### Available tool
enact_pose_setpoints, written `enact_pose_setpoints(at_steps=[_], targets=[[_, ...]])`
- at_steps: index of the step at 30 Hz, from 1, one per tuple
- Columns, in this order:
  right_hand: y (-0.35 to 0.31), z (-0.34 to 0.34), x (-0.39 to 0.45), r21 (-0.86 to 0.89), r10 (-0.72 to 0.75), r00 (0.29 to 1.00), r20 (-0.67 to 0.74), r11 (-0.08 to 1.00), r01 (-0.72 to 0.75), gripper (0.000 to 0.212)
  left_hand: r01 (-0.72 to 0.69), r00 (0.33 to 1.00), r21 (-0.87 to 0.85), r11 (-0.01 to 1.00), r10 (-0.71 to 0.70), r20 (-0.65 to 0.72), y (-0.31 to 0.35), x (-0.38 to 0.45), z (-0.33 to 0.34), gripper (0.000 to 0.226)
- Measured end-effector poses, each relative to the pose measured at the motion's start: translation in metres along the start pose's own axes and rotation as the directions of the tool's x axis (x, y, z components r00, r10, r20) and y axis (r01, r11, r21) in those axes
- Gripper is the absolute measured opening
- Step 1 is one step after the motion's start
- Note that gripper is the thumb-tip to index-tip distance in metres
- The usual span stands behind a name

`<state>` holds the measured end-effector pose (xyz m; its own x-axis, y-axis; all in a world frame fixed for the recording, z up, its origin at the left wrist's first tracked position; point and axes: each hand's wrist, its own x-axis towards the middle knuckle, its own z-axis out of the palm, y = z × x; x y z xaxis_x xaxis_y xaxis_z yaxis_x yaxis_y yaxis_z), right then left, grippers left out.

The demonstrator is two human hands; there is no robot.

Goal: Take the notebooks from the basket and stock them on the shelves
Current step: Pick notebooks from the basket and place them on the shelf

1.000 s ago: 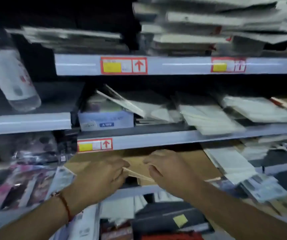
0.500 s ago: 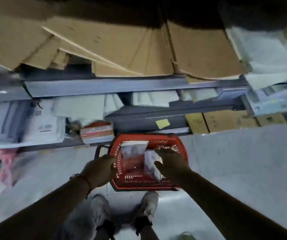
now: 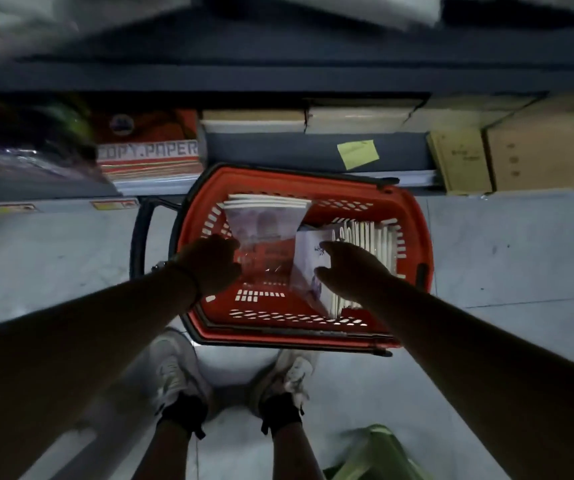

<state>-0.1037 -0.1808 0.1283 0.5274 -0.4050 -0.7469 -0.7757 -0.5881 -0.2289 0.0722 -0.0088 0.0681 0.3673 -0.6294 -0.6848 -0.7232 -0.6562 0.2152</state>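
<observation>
Nearest to us are our two shoes [image 3: 178,372] on the grey floor [image 3: 486,258], toes pointing at the red basket [image 3: 413,244] that sits just beyond them. Both our arms reach down into it. Our left hand [image 3: 211,263] hangs over the basket's left side, its fingers [image 3: 226,244] loosely curled and touching the near left corner of a notebook [image 3: 264,226] that leans tilted against the far wall; we cannot tell whether they grip it. Our right hand [image 3: 351,268] is spread, fingers apart, thumb and forefinger on either side of the front cover of a row of notebooks [image 3: 365,237] standing on edge to the right, not closed on any of them. Beyond the fingers, past the basket's far rim, runs the bottom shelf [image 3: 278,150] with a yellow sticky note [image 3: 357,154] on it. Further left of the left fingers lies a ream marked COPY PAPER [image 3: 148,155]; far right of the right fingers stand brown cardboard boxes [image 3: 538,150].
</observation>
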Motion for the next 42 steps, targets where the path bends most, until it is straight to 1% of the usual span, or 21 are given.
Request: enact_pose_setpoints(at_steps=[2, 5, 8, 11, 15, 18, 19, 21, 23, 25, 26, 28, 30, 31, 32, 35, 37, 38, 40, 41, 42], targets=[[0.0, 0.006, 0.024, 0.001, -0.013, 1.0, -0.017, 1.0, 0.013, 0.049, -0.001, 1.0, 0.001, 1.0, 0.001, 0.006, 0.007, 0.021, 0.003, 0.05], [0.0, 0.017, 0.062, 0.012, -0.044, 0.997, -0.06, 0.999, 0.045, 0.044, -0.008, 1.0, 0.056, 0.998, 0.009, -0.029, 0.014, 0.046, 0.012, 0.057], [-0.001, 0.029, 0.094, 0.015, -0.071, 0.994, -0.079, 0.997, 0.072, 0.043, 0.023, 0.993, 0.088, 0.996, -0.013, -0.115, 0.011, 0.061, 0.027, 0.067], [-0.005, 0.035, 0.11, 0.014, -0.062, 0.993, -0.1, 0.998, 0.064, 0.045, 0.036, 0.983, 0.08, 0.996, -0.021, -0.181, 0.005, 0.076, 0.039, 0.075], [-0.006, 0.041, 0.123, -0.021, -0.056, 0.987, -0.149, 0.998, 0.054, 0.047, -0.003, 0.953, 0.115, 0.993, 0.038, -0.301, -0.004, 0.082, 0.05, 0.077], [-0.006, 0.047, 0.128, -0.053, -0.069, 0.974, -0.214, 0.997, 0.059, 0.04, -0.006, 0.937, 0.187, 0.982, 0.071, -0.342, -0.003, 0.075, 0.058, 0.077], [-0.006, 0.049, 0.129, -0.062, -0.07, 0.97, -0.234, 0.996, 0.057, 0.039, -0.013, 0.94, 0.187, 0.982, 0.075, -0.332, -0.001, 0.071, 0.061, 0.074], [-0.007, 0.053, 0.13, -0.098, -0.071, 0.968, -0.24, 0.994, 0.048, 0.044, -0.027, 0.939, 0.172, 0.985, 0.084, -0.333, 0.003, 0.067, 0.064, 0.061], [-0.009, 0.058, 0.129, -0.213, -0.091, 0.965, -0.246, 0.976, 0.038, 0.046, -0.014, 0.945, 0.205, 0.979, 0.079, -0.317, 0.005, 0.069, 0.067, 0.047], [-0.009, 0.065, 0.128, -0.344, -0.121, 0.952, -0.281, 0.939, 0.018, 0.039, -0.014, 0.954, 0.289, 0.957, 0.099, -0.283, 0.005, 0.073, 0.076, 0.04], [-0.008, 0.07, 0.129, -0.394, -0.122, 0.949, -0.291, 0.919, -0.003, 0.035, -0.033, 0.958, 0.301, 0.953, 0.115, -0.262, 0.006, 0.072, 0.081, 0.036], [-0.005, 0.079, 0.128, -0.465, -0.115, 0.954, -0.276, 0.885, -0.028, 0.03, -0.08, 0.957, 0.241, 0.967, 0.142, -0.254, 0.011, 0.068, 0.088, 0.027], [-0.003, 0.086, 0.125, -0.487, -0.124, 0.966, -0.227, 0.874, -0.002, 0.028, -0.109, 0.959, 0.054, 0.993, 0.119, -0.256, 0.013, 0.061, 0.092, 0.022], [-0.002, 0.087, 0.123, -0.477, -0.13, 0.969, -0.208, 0.878, 0.015, 0.027, -0.111, 0.962, -0.024, 0.993, 0.101, -0.254, 0.012, 0.058, 0.093, 0.021], [-0.002, 0.087, 0.119, -0.462, -0.138, 0.97, -0.201, 0.887, 0.03, 0.026, -0.11, 0.961, -0.068, 0.992, 0.089, -0.261, 0.009, 0.055, 0.095, 0.02], [-0.002, 0.086, 0.104, -0.382, -0.158, 0.965, -0.211, 0.922, 0.067, 0.023, -0.104, 0.955, -0.119, 0.987, 0.066, -0.289, 0.001, 0.044, 0.089, 0.016], [-0.001, 0.085, 0.09, -0.303, -0.163, 0.956, -0.245, 0.949, 0.084, 0.012, -0.121, 0.962, -0.16, 0.98, 0.076, -0.264, -0.003, 0.035, 0.08, 0.017], [-0.001, 0.08, 0.079, -0.24, -0.148, 0.956, -0.253, 0.967, 0.086, 0.01, -0.13, 0.966, -0.2, 0.971, 0.079, -0.245, -0.003, 0.028, 0.07, 0.017], [-0.002, 0.074, 0.062, -0.05, -0.093, 0.965, -0.245, 0.995, 0.083, 0.015, -0.15, 0.97, -0.259, 0.954, 0.092, -0.225, -0.002, 0.016, 0.052, 0.011], [-0.003, 0.067, 0.051, 0.057, -0.066, 0.969, -0.237, 0.995, 0.082, 0.018, -0.167, 0.972, -0.278, 0.946, 0.111, -0.205, -0.002, 0.006, 0.041, 0.009], [-0.006, 0.058, 0.037, 0.138, -0.048, 0.969, -0.243, 0.987, 0.084, 0.019, -0.187, 0.972, -0.298, 0.936, 0.132, -0.197, -0.001, -0.008, 0.027, 0.011]])
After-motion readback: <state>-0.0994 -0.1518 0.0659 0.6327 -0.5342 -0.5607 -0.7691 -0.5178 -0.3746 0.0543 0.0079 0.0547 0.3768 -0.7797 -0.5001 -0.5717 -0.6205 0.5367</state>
